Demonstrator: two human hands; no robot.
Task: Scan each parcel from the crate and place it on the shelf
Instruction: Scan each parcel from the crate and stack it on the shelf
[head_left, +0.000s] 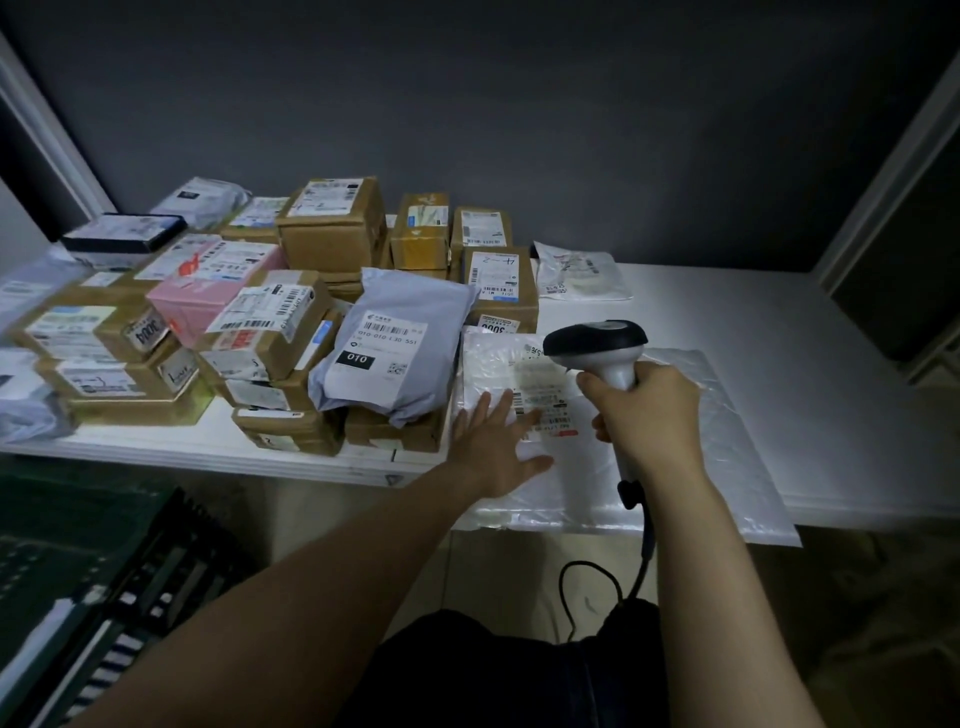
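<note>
A large white plastic mailer parcel (691, 441) lies flat on the white shelf (810, 353), its near edge hanging over the shelf front. My left hand (498, 447) presses flat on it with straight, spread fingers, just left of its printed label (543, 395). My right hand (649, 415) grips the handle of a barcode scanner (597, 343), whose black head points down at the label. The scanner's cable hangs toward the floor. A dark green crate (93, 582) sits low at the left.
Many scanned-looking parcels crowd the shelf's left half: brown boxes (332, 228), a pink box (208, 296), a grey mailer (389, 353). A small white mailer (576, 273) lies at the back. The shelf's right side is bare white surface. Shelf uprights (883, 171) frame both sides.
</note>
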